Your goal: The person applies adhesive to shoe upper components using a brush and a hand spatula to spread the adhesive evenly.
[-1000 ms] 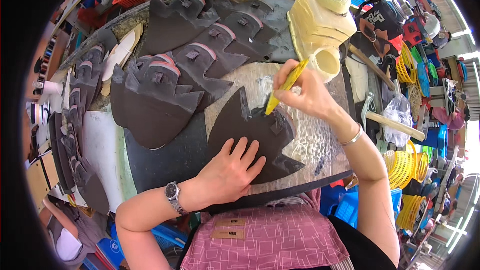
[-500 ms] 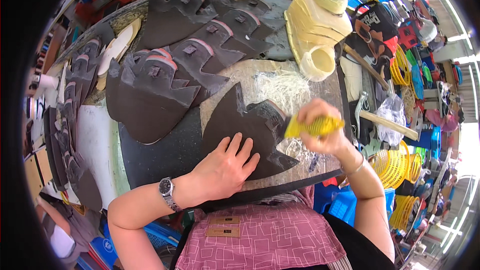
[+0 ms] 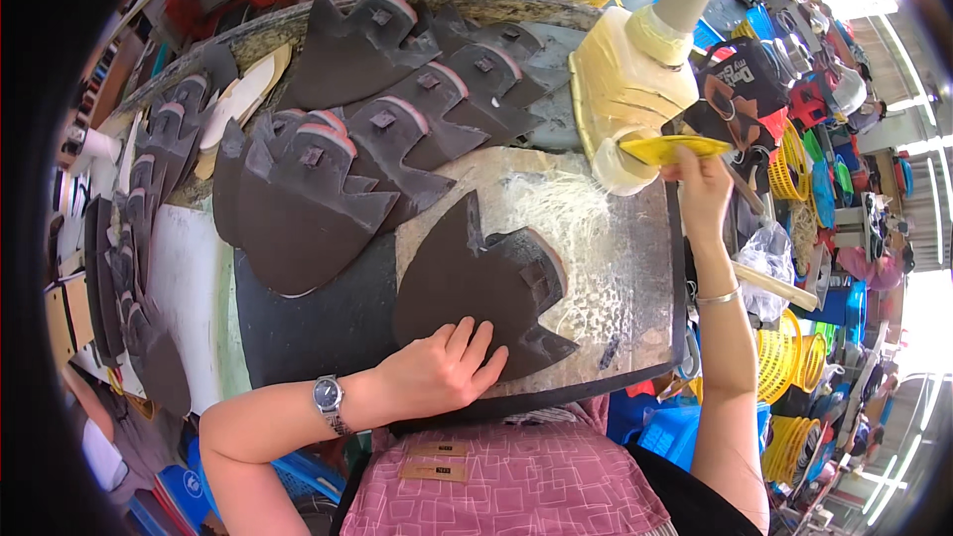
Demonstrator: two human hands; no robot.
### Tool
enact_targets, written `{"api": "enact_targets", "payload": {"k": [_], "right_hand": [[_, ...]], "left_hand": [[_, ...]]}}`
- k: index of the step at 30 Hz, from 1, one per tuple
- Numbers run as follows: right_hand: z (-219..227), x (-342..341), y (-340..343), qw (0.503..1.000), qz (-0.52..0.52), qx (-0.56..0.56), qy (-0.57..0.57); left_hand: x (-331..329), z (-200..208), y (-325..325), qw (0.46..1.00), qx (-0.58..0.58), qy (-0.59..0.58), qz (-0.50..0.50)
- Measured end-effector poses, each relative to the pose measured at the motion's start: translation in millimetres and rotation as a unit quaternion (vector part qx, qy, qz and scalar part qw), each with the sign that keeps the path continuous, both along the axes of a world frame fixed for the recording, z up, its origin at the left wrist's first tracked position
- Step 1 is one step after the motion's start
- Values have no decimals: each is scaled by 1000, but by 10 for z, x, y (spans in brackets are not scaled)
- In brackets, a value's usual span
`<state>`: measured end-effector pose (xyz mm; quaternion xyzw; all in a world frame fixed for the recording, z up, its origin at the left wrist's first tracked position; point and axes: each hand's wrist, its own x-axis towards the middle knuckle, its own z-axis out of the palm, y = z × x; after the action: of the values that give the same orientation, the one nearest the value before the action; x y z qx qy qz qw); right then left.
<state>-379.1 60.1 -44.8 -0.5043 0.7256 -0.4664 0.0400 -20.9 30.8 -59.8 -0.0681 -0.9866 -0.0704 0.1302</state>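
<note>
My left hand [image 3: 445, 369] rests on a dark brown leather-like piece [image 3: 457, 288] with a jagged, notched end. Its bent, spread fingers lie near the piece's lower edge. A pale strip and a small dark tab show on the piece's curved part. Up at the right, my right hand [image 3: 699, 184] grips a yellow-handled brush [image 3: 675, 149] by the handle. The brush's tip is at the round mouth of a cream, glue-caked container [image 3: 625, 79] and is hidden there. From the container's top rises a tall cone.
Several similar brown pieces [image 3: 308, 208] overlap at the back left; others line the far left. Dried glue strands cover the work board [image 3: 536, 189]. A hammer handle [image 3: 779, 288] and yellow baskets [image 3: 779, 352] are at the right. A person's arm [image 3: 89, 402] shows at lower left.
My right hand has carried the brush up from the piece's notched edge to the container's mouth. The piece has shifted slightly toward me under my left hand.
</note>
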Motion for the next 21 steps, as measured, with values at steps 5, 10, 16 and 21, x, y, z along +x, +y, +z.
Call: {"api": "enact_targets", "payload": {"k": [5, 10, 16, 21], "right_hand": [[-188, -116, 227, 911, -19, -25, -411], [-19, 1025, 195, 900, 283, 166, -288], [-55, 1501, 65, 976, 166, 102, -93], [68, 1391, 851, 958, 158, 241, -21]], "left_hand": [[23, -56, 11, 999, -14, 27, 11], [18, -86, 28, 1000, -16, 23, 0], [55, -76, 40, 999, 28, 18, 25], [54, -160, 49, 999, 9, 37, 18]]}}
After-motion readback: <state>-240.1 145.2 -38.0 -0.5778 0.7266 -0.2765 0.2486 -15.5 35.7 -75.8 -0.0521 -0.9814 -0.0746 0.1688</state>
